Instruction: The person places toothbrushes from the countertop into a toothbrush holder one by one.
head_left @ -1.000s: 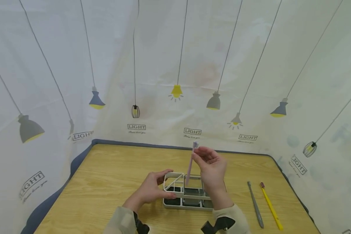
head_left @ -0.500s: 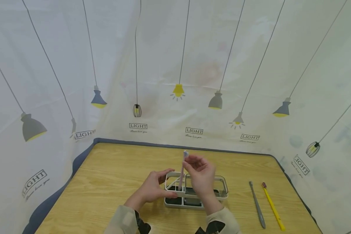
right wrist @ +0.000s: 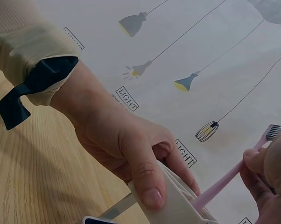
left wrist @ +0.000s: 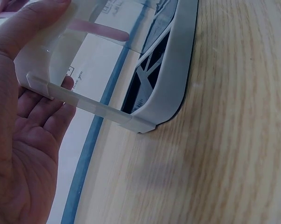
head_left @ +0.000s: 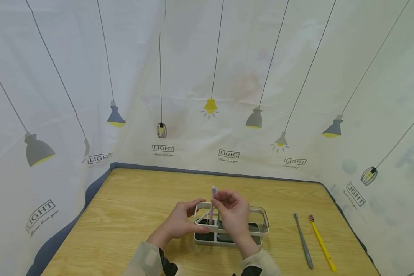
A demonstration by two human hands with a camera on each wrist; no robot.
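A white toothbrush holder with a divided top rack and a lower base stands on the table. My left hand grips the left end of its top rack, thumb in front and fingers behind. My right hand pinches a pink toothbrush just below its head. The brush is nearly upright, bristles up, its handle down through a slot at the rack's left part. In the left wrist view the handle's rounded end shows inside the holder, above the base. The right wrist view shows the dark-tipped bristles.
To the right of the holder, a grey toothbrush and a yellow toothbrush lie on the wooden table. A pale curtain printed with lamps surrounds the table's back and sides.
My right hand has moved left and down with the pink toothbrush, lowering its handle into the rack's left part. My left hand keeps its grip on the holder.
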